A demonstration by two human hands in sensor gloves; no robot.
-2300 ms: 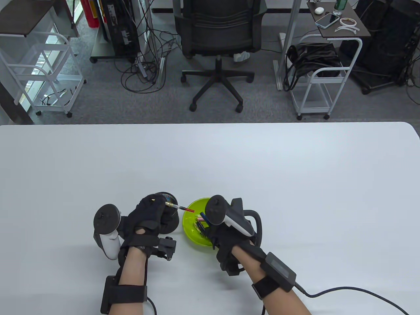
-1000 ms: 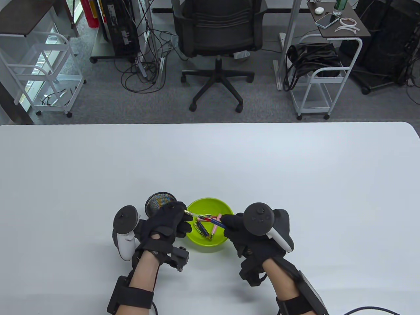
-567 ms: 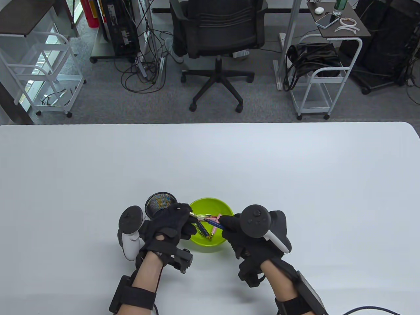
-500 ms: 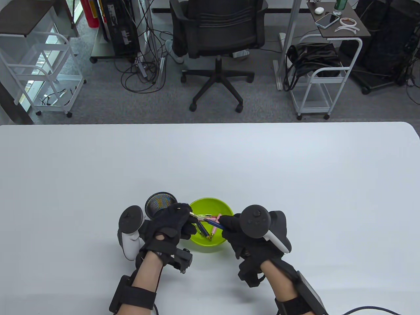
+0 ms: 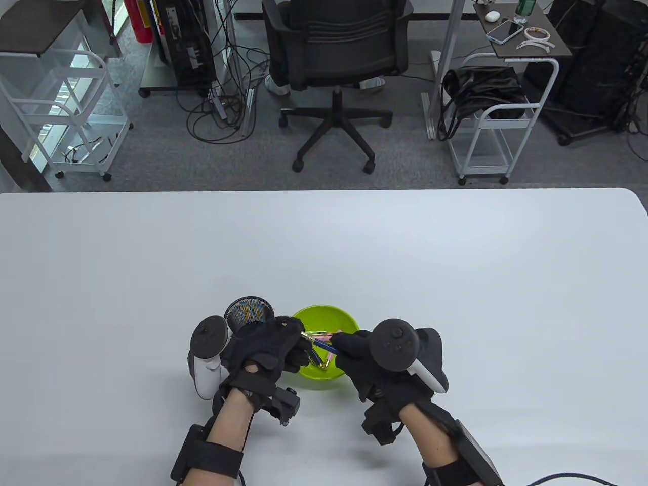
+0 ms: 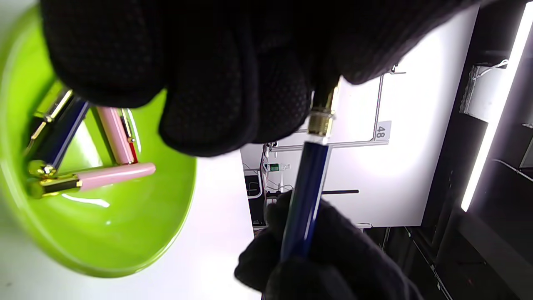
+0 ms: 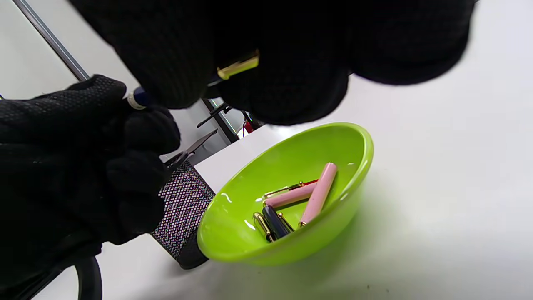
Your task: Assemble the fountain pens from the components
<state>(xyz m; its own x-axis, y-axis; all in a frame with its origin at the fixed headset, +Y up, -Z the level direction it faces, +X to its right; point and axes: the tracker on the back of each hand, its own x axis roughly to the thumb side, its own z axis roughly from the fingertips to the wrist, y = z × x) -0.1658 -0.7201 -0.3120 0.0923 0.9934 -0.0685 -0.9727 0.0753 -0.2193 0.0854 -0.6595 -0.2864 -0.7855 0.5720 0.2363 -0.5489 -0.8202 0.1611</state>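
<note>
My left hand pinches a pen's front section; its gold threaded collar shows below my fingers. My right hand grips a dark blue pen barrel and holds its open end against that collar, above the green bowl. The barrel runs from the collar down into my right fingers. In the right wrist view a gold clip shows between my right fingers, and my left hand meets the barrel's ringed end.
The green bowl holds pink pieces, a dark blue piece and gold-trimmed parts. A black mesh cup stands just left of the bowl, behind my left hand. Both sit near the table's front edge.
My right hand took the blue barrel out of the bowl. Both hands closed in over the bowl, and the barrel now covers the red cartridge that stuck out of my left hand.
</note>
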